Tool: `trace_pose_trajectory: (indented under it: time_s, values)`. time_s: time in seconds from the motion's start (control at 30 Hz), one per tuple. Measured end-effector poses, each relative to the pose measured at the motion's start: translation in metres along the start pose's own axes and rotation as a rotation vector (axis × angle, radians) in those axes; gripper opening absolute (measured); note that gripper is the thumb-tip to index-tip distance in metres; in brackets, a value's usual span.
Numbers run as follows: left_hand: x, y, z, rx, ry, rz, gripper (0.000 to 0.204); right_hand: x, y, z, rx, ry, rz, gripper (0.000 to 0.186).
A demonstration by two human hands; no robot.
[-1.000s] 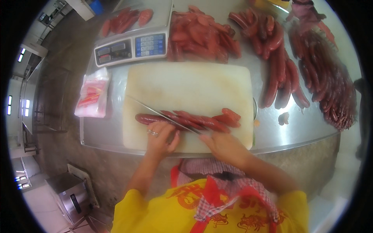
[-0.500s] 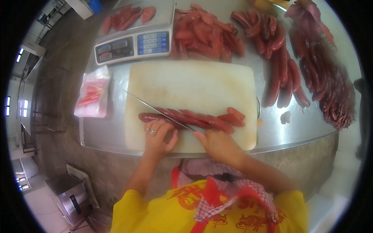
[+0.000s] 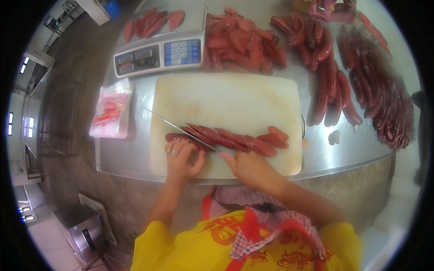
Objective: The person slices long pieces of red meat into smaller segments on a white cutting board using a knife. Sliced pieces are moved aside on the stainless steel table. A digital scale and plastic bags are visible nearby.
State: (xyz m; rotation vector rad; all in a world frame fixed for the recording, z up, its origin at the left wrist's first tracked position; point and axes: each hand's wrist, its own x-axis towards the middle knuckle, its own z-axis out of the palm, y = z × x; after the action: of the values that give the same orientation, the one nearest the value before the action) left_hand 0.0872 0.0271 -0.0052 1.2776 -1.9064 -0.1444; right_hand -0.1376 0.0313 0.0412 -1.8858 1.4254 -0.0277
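Note:
On the pale cutting board [image 3: 226, 97] lies a red sausage [image 3: 173, 136], partly cut. My left hand [image 3: 184, 159], with a ring on one finger, is closed with bent fingers on its uncut left end. My right hand [image 3: 257, 170] grips a long knife [image 3: 174, 124], whose handle is hidden under the fingers. The thin blade slants up and left across the sausage, just beside my left fingers. Right of the blade, slanted sausage slices [image 3: 233, 139] lean against one another in a row, and a few pieces [image 3: 277, 134] lie at its right end.
Beyond the board is a heap of sliced sausage [image 3: 244, 43]. A digital scale [image 3: 158, 56] holds several pieces. A pack of plastic bags [image 3: 110, 115] lies left. Whole sausages [image 3: 325, 67] and a larger bundle of sausages [image 3: 375, 90] lie right. The metal table's front edge [image 3: 129, 175] is near me.
The blade has shifted slightly left along the sausage, and my left hand has edged left with it. Slices by the blade stand a little more apart. The whole view has shifted slightly.

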Motion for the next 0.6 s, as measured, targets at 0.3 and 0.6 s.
trace_pose_trajectory:
  time_s: [0.3, 0.6]
  values:
    - [0.007, -0.010, -0.011, 0.048, 0.021, -0.065, 0.030, -0.100, 0.009, -0.030, -0.046, 0.029, 0.126, 0.049]
    - [0.000, -0.012, -0.009, 0.015, 0.055, -0.085, 0.029, 0.007, -0.012, 0.002, -0.021, 0.009, -0.120, 0.046]
